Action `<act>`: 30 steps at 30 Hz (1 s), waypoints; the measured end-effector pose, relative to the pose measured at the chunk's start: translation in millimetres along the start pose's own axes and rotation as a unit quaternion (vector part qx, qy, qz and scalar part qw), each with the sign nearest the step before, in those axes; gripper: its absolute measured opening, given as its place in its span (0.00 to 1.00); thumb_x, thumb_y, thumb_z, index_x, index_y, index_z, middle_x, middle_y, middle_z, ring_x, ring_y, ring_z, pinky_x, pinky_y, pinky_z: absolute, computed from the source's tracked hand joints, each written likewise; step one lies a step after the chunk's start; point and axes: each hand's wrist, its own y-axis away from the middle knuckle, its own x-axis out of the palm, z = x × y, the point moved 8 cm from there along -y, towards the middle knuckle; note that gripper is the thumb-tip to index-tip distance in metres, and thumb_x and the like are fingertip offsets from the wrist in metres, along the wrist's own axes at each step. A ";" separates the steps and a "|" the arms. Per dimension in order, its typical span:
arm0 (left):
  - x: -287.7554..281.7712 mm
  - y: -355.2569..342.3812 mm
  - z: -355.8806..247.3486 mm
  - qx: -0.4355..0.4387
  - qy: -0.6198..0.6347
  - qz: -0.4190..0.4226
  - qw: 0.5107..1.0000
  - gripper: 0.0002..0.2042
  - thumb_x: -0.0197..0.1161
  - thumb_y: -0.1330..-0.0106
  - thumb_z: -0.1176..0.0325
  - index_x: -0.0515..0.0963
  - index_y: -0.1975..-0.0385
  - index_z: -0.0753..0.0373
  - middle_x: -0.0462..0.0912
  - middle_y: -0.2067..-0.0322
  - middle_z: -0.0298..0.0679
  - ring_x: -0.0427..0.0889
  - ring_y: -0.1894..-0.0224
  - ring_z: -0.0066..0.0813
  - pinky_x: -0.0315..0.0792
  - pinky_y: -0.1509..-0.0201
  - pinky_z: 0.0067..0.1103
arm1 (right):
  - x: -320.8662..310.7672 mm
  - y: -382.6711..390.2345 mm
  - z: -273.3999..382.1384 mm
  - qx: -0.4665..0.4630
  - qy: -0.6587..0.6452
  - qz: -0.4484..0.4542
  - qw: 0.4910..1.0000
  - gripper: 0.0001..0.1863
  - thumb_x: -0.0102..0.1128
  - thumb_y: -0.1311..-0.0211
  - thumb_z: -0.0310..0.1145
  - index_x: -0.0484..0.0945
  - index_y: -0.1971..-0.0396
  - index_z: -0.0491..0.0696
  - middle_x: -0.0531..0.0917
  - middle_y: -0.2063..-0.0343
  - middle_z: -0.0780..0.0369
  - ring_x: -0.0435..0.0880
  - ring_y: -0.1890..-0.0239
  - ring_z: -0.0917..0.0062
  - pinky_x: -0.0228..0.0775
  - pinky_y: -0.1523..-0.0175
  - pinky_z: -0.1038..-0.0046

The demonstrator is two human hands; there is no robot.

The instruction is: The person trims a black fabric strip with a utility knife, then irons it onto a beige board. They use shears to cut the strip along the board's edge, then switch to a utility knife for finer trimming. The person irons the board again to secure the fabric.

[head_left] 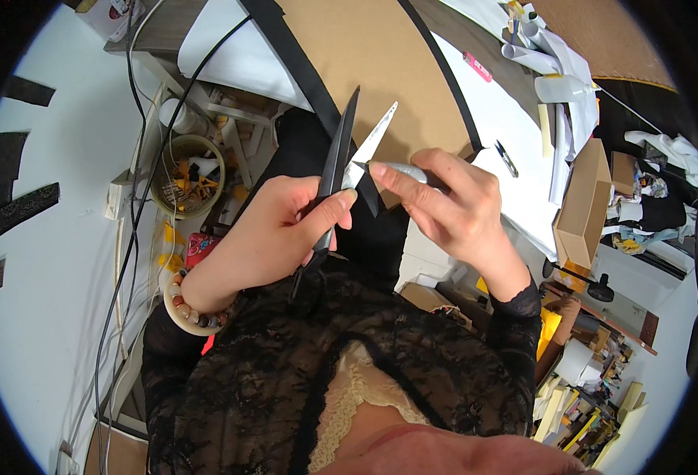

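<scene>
My left hand (274, 233) pinches a long, narrow black strip (339, 138) that tapers to a point at its top end. Pressed against the strip is a white, pointed paper piece (374, 141), held under the same thumb. My right hand (453, 207) grips a silver-grey pen (400, 169). Its tip touches the lower part of the white piece, right by my left thumb. Both hands are raised above a brown cardboard sheet (365, 55). A beaded bracelet (189, 310) is on my left wrist.
White sheets (515, 127) and a small dark pen (506, 158) lie to the right of the cardboard sheet. An open cardboard box (585, 207) stands at the right. At the left are a round tin with yellow bits (187, 176) and black cables (131, 237).
</scene>
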 end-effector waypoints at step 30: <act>-56.9 54.0 27.7 0.010 0.084 -0.086 0.993 0.17 0.54 0.27 0.57 0.77 0.72 0.64 0.77 0.82 0.31 0.68 0.87 0.12 0.59 0.84 0.11 | 32.4 -78.3 35.8 -0.087 -0.016 0.047 0.995 0.24 0.67 0.58 0.23 0.85 0.55 0.54 0.76 0.74 0.62 0.77 0.78 0.74 0.71 0.76 0.73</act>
